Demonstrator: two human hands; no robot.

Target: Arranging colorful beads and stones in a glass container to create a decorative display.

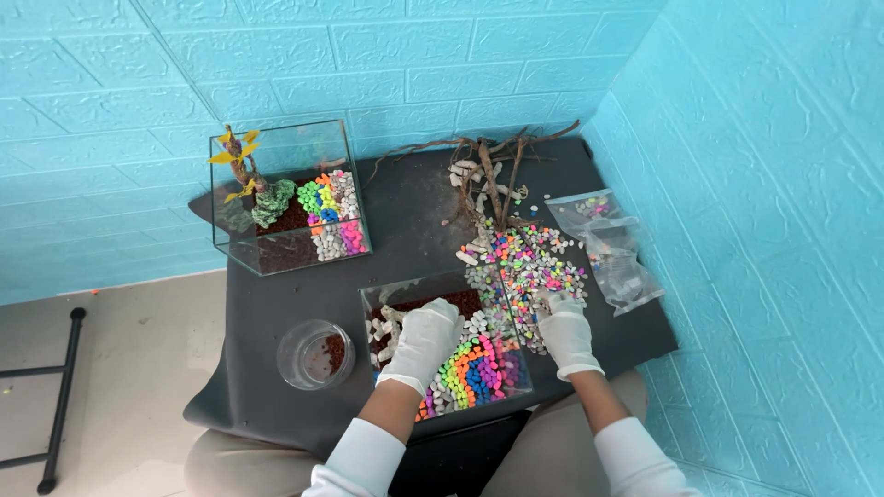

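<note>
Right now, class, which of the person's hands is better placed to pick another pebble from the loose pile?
Probably the right hand: its fingertips rest on the edge of the loose coloured pebbles on the black table. The left hand lies inside the near glass tank, away from the pile.

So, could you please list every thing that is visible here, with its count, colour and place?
square glass tank with coloured pebble arcs: one, clear, front of table, under the hands
square glass tank with small yellow-leaved tree: one, clear, back left of table
round glass bowl with brown grit: one, clear, front left
loose coloured pebbles: a heap, mixed neon and white, right of the front tank
dry brown branches: a bunch, back of table
clear plastic bags of pebbles: several, right edge
dark grey table: one, in the blue wall corner
black metal stand: one, on the floor at left
left hand: white glove, inside the front tank
right hand: white glove, on the loose pebbles
</note>
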